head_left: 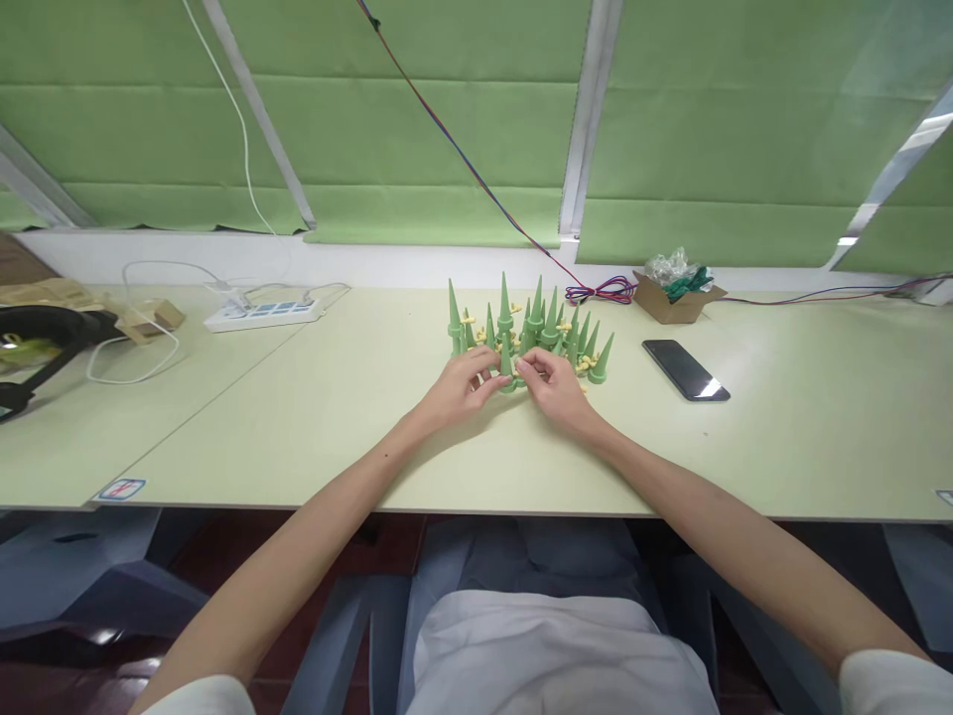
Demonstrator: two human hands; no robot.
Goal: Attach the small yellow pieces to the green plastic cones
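Several green cone-shaped pieces with round bases and small yellow parts stand in a cluster on the table, among them a cone at the right end (602, 359). At the cluster's front edge, my left hand (463, 385) has its thumb and fingers closed around the side of a front green cone (506, 363). Just to the right of that cone is my right hand (555, 385), its thumb and fingertips pinched together close to the left fingertips. Whatever sits between the right fingertips is too small and hidden to name.
A black phone (685, 370) lies right of the cluster, with a small cardboard box (674, 304) of plastic wrap behind it. Coiled wires (602, 290) rest near the wall. Left are a white power strip (262, 314), cables, cardboard pieces (153, 320) and a black curved object (52, 343).
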